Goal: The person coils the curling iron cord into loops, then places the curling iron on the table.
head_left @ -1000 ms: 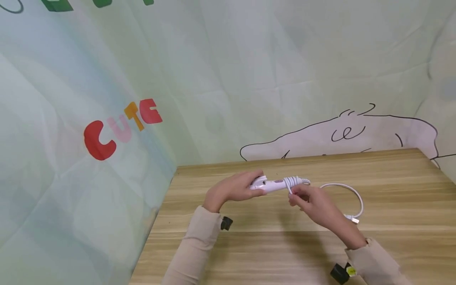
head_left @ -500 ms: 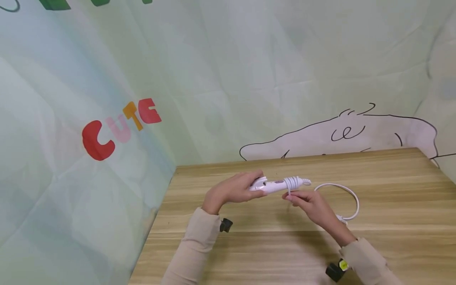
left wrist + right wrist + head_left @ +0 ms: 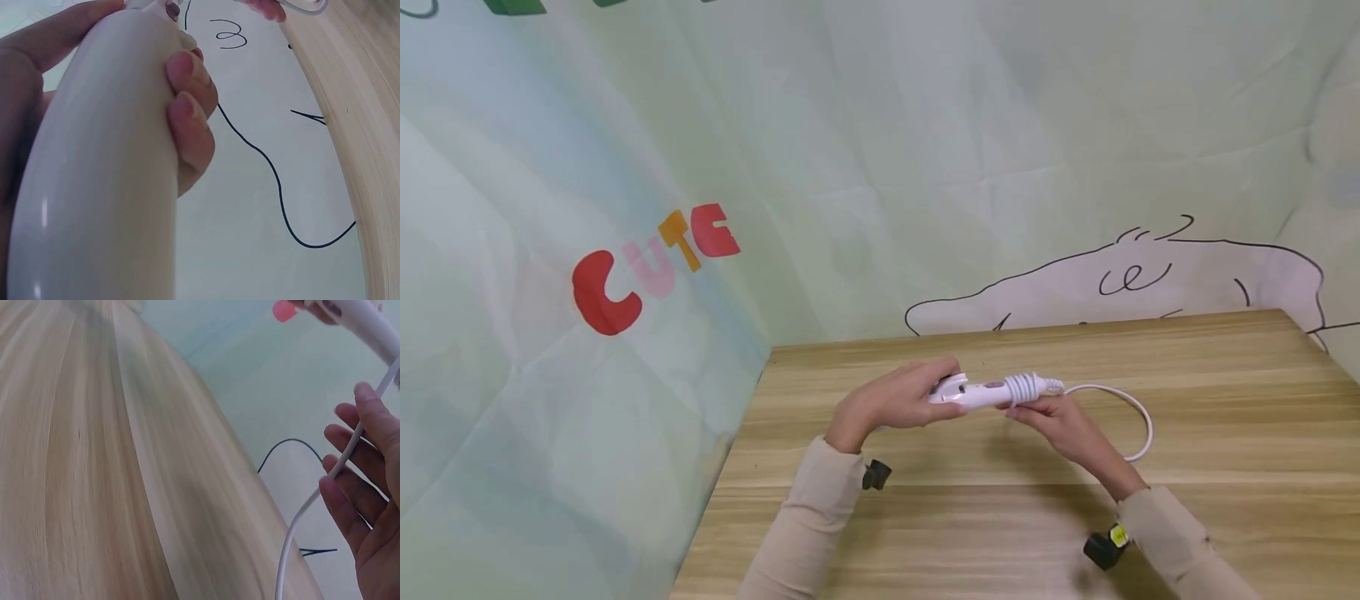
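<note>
My left hand (image 3: 887, 402) grips a white hair iron (image 3: 981, 394), held above the table with its cord end pointing right. Its smooth white body (image 3: 103, 150) fills much of the left wrist view, fingers curled round its side. Several turns of white cord (image 3: 1021, 388) wrap the handle near that end. Close below the wraps is my right hand (image 3: 1067, 429), holding the cord. In the right wrist view the cord (image 3: 289, 556) crosses the bent fingers (image 3: 356, 484), passes by the thumb and runs up to the handle.
A wood-grain table (image 3: 970, 517) lies under both hands. A loop of loose cord (image 3: 1148, 421) hangs to the right of the right hand. Behind and to the left stands a pale printed cloth backdrop (image 3: 865, 167), with coloured letters on its left part.
The right hand has drawn the cord under the handle and in close against the wraps. The loose loop has shifted left, and its plug has gone out of sight. The left hand keeps its grip.
</note>
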`<state>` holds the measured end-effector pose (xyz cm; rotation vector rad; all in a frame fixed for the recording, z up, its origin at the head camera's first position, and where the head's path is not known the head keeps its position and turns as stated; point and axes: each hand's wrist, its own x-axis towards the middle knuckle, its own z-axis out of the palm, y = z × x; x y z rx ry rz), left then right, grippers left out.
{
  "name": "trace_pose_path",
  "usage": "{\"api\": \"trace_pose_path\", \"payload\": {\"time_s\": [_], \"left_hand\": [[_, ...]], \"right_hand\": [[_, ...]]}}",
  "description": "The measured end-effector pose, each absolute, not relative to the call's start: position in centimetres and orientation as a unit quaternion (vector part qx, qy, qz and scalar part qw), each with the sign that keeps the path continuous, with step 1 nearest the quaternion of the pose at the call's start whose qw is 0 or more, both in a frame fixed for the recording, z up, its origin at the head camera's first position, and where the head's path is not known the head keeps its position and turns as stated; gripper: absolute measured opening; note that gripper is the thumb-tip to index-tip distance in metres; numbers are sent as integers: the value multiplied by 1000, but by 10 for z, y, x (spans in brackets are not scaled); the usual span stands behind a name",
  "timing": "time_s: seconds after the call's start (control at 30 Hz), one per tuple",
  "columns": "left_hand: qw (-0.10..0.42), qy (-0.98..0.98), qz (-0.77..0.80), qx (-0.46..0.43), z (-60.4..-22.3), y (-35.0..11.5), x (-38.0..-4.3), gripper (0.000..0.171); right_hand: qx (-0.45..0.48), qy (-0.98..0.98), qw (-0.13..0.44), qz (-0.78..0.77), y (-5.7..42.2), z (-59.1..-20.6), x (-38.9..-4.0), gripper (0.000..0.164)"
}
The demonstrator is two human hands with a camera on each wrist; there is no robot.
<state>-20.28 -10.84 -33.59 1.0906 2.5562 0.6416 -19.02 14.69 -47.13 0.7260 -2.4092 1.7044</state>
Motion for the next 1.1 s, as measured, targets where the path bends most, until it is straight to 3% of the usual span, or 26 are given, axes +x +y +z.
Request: {"api": "trace_pose_path", "payload": {"time_s": [0.37,0.83,1.1], "left_hand": [[156,881,221,389,-335,-106,-199,24],[173,867,239,402,-330,-106,-193,23],[176,866,229,407,-326,-105,-193,24]], "right_hand": [[215,-830,60,511,157,-465,-196,24],[383,-802,127,441,164,-443,-213,31],[384,-816,118,415,168,-431,-219,36]]}}
